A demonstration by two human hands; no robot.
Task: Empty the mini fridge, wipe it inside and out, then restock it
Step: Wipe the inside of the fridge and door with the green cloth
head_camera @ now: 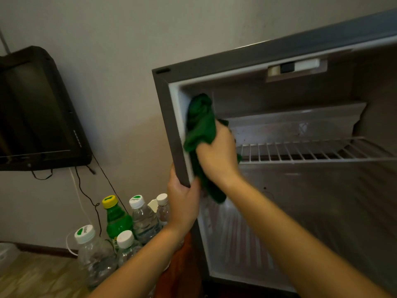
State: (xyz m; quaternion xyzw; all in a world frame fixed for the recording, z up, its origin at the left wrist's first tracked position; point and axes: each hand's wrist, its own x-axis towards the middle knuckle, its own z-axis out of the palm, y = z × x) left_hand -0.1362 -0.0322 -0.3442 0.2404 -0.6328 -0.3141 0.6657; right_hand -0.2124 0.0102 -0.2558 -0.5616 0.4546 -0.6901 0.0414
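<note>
The grey mini fridge [169, 117] stands open on the right, its inside bare except for a white wire shelf [311, 150] and a freezer box [296, 123] above it. My right hand [217, 151] grips a bunched green cloth [200, 123] and holds it against the white inner left edge of the fridge, near the top. My left hand [183, 198] grips the grey left front edge of the fridge lower down. Several plastic bottles [144, 220] stand on the floor to the left of the fridge, one of them green with a yellow cap [116, 218].
A dark flat screen [38, 112] leans against the wall at the left, with black and white cables [86, 194] hanging below it. Something orange [182, 261] lies by the fridge's lower left corner. Wood-patterned floor [32, 276] shows at the bottom left.
</note>
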